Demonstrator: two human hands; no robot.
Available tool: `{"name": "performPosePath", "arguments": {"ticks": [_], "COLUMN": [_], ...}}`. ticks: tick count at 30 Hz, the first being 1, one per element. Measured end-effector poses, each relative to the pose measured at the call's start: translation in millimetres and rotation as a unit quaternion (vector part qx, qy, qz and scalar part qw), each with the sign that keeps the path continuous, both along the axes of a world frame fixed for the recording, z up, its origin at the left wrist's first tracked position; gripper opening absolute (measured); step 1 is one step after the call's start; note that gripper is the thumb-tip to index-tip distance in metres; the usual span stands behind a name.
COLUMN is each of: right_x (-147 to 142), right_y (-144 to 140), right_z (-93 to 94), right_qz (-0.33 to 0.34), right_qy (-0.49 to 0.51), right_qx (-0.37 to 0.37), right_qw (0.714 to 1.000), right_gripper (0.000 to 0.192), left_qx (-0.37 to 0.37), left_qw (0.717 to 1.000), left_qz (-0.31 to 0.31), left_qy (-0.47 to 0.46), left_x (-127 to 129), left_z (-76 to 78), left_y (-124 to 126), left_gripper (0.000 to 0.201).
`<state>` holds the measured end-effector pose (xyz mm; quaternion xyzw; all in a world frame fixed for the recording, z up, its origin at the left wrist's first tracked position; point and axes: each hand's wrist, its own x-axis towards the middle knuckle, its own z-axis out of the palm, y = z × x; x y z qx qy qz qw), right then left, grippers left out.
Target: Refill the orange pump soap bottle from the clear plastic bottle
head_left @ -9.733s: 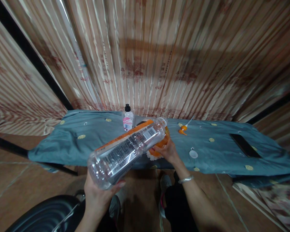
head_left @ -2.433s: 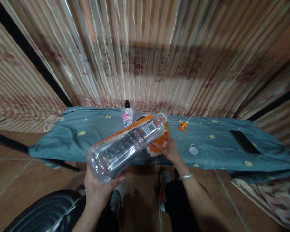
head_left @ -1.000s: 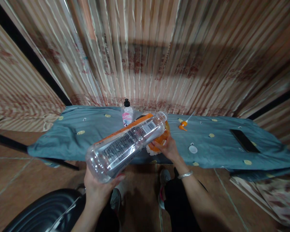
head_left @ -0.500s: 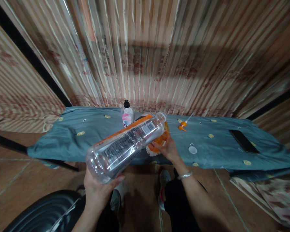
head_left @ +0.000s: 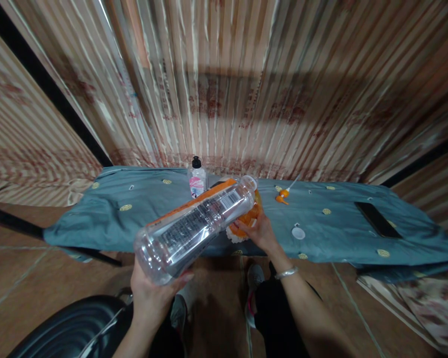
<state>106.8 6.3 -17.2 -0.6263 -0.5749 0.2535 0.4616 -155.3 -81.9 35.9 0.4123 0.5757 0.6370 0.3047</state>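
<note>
My left hand (head_left: 153,291) grips the base of a large clear plastic bottle (head_left: 197,226) with an orange-edged, printed label. The bottle is tilted, its uncapped-looking neck up and to the right, over an orange bottle (head_left: 251,214). My right hand (head_left: 259,231) is wrapped round that orange bottle, which is partly hidden behind the clear one. Whether liquid runs between them cannot be made out. An orange pump top (head_left: 283,194) with a pale tube lies on the cloth to the right. Nearer me is a white round cap (head_left: 298,232).
A small bottle with a black cap and pink label (head_left: 197,180) stands behind the clear bottle. On the right of the cloth-covered surface (head_left: 343,231) lies a black phone (head_left: 377,219). A black ridged stool (head_left: 70,328) is at lower left; striped curtains (head_left: 227,99) hang behind.
Almost nothing differs. Both hands and both bottles keep the same pose, with the whole scene sitting slightly lower in view.
</note>
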Motion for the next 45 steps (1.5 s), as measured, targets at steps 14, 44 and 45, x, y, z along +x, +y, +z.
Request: {"name": "performPosePath", "arguments": {"ticks": [14, 44, 45], "right_x": [0.3, 0.5, 0.5], "right_y": [0.0, 1.3, 1.5], "right_z": [-0.9, 0.4, -0.4], "right_qz": [-0.004, -0.015, -0.017], "right_qy": [0.001, -0.008, -0.007], "right_qx": [0.001, -0.017, -0.014], "right_qw": [1.000, 1.000, 1.000], "right_gripper": [0.071, 0.074, 0.074], "left_qx": [0.003, 0.008, 0.002], "left_qw": [1.000, 1.000, 1.000], "left_qz": [-0.006, -0.005, -0.006], "left_qy": [0.019, 0.023, 0.018], "left_x": [-3.0, -3.4, -4.2], "left_z": [-0.4, -2.0, -3.2], "left_y": [1.5, 1.1, 1.5], "left_gripper": [0.086, 0.081, 0.081]}}
